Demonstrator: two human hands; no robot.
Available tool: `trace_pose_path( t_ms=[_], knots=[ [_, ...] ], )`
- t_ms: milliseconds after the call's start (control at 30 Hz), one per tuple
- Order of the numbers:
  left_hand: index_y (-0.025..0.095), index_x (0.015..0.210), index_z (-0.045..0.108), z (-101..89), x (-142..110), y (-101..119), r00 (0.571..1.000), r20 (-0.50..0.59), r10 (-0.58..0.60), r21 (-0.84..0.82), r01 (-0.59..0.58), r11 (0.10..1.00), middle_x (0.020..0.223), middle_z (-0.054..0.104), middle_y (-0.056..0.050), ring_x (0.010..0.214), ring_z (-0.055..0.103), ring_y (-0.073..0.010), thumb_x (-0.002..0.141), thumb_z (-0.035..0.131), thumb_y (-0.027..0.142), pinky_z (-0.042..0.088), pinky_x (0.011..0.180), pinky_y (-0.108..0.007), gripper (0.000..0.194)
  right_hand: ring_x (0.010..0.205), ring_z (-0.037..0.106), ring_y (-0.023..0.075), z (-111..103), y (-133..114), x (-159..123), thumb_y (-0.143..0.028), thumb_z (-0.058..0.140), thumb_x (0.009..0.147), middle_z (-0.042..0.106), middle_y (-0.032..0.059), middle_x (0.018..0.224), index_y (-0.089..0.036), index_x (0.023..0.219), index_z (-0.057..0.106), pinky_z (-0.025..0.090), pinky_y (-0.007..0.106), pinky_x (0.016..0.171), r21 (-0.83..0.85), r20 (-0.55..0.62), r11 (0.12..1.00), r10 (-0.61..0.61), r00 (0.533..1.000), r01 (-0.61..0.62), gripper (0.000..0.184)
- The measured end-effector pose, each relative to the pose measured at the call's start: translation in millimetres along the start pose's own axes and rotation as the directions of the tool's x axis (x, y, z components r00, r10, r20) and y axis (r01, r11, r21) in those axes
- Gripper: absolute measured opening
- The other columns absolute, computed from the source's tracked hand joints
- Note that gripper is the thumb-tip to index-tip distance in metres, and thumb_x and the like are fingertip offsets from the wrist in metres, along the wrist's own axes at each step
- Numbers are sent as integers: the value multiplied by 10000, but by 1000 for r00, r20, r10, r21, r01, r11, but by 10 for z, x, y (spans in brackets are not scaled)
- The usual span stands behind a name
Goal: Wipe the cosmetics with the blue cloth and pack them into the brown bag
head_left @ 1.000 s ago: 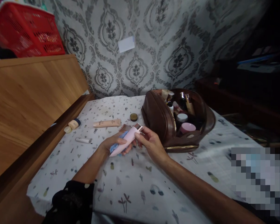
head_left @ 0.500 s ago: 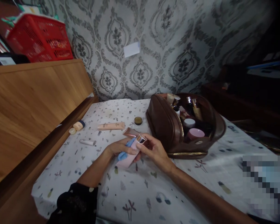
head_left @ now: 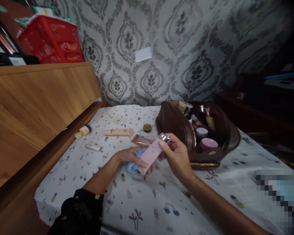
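Note:
My right hand [head_left: 177,156] grips the silver-capped end of a pale pink tube [head_left: 152,153] and holds it slanted above the table. My left hand [head_left: 129,158] is closed on a bunched blue cloth [head_left: 133,164] pressed against the tube's lower end. Just behind the hands a rose-gold tube [head_left: 139,140] lies on the patterned white tablecloth [head_left: 147,202]. To the right stands an open brown leather cosmetics bag [head_left: 176,127] with several jars and bottles inside.
On the cloth at the left lie a peach tube [head_left: 119,132], a small dark round pot [head_left: 147,127], a white stick [head_left: 94,148] and a small cream bottle [head_left: 84,130]. A wooden headboard [head_left: 34,104] bounds the left side. A red basket [head_left: 50,40] sits above it.
My right hand has lifted the pink tube's capped end up and to the right. My left hand now holds only the blue cloth at the tube's bottom. The view has shifted slightly.

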State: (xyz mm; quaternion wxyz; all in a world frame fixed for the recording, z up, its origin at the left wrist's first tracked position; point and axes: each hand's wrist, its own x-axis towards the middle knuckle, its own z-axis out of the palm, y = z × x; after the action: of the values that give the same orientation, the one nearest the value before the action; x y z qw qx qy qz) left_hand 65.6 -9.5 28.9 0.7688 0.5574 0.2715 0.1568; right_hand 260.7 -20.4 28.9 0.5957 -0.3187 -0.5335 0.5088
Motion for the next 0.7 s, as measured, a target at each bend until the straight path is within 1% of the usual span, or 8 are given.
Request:
trace_pose_path(
  t_ms=[100, 167, 267, 333, 400, 467, 567, 700],
  knots=[
    [134, 917, 729, -56, -2, -29, 999, -39, -16, -9, 16, 1000, 706, 714, -83, 627, 678, -224, 562, 902, 486, 537, 605, -317, 529, 476, 455, 112, -5, 53, -9, -602, 660, 851, 548, -50, 646, -252, 1068, 565, 413, 239, 439, 54, 22, 998, 25, 999, -26, 423],
    [138, 973, 728, -100, 8, -34, 990, -139, 39, 12, -37, 999, 773, 715, -88, 681, 676, -222, 536, 897, 577, 535, 649, -318, 641, 480, 484, 120, 9, 92, -24, -615, 607, 884, 538, -53, 649, -258, 1142, 552, 433, 249, 451, 79, 54, 996, 44, 998, -49, 444],
    [168, 1030, 730, -128, 32, -3, 908, -344, 238, 200, -177, 964, 963, 695, -87, 881, 661, -224, 584, 843, 663, 510, 774, -295, 676, 498, 520, 111, 49, 131, -54, -602, 634, 871, 570, -33, 730, -240, 1038, 584, 462, 250, 456, 41, 115, 998, 52, 992, -57, 402],
    [188, 1088, 718, -107, 48, 32, 850, -384, 361, 370, -216, 904, 1044, 672, -85, 1029, 629, -250, 649, 816, 640, 485, 859, -299, 637, 509, 533, 99, 73, 139, -72, -586, 672, 847, 584, -26, 781, -226, 975, 597, 480, 244, 463, -5, 134, 1000, 29, 991, -29, 389],
    [205, 1156, 692, -56, 61, 67, 828, -361, 429, 476, -232, 848, 1084, 663, -83, 1106, 604, -268, 693, 806, 593, 472, 907, -318, 615, 495, 529, 89, 81, 131, -79, -577, 695, 829, 585, -30, 784, -218, 936, 599, 484, 237, 454, -36, 135, 999, 15, 991, -11, 387],
    [207, 1178, 679, 8, 72, 94, 855, -283, 434, 519, -244, 819, 1090, 672, -81, 1100, 611, -265, 725, 804, 528, 477, 926, -334, 569, 464, 515, 85, 72, 112, -70, -576, 702, 822, 579, -39, 746, -215, 908, 593, 469, 231, 423, -48, 113, 999, 18, 993, -12, 387],
    [197, 1143, 698, 73, 70, 108, 940, -123, 319, 552, -202, 809, 1084, 702, -78, 1043, 647, -258, 772, 785, 422, 496, 930, -351, 442, 408, 463, 70, 41, 83, -38, -571, 726, 804, 566, -53, 679, -212, 874, 577, 407, 212, 363, -46, 46, 999, 20, 999, -18, 395],
    [209, 1079, 738, -17, -47, 113, 978, -140, 157, 617, -38, 786, 1054, 734, -64, 1004, 670, -271, 743, 804, 375, 515, 884, -341, 380, 365, 427, 49, 24, 68, -12, -571, 750, 784, 618, -40, 699, -205, 848, 544, 347, 198, 328, -4, 21, 999, 39, 999, -39, 425]
  ],
)
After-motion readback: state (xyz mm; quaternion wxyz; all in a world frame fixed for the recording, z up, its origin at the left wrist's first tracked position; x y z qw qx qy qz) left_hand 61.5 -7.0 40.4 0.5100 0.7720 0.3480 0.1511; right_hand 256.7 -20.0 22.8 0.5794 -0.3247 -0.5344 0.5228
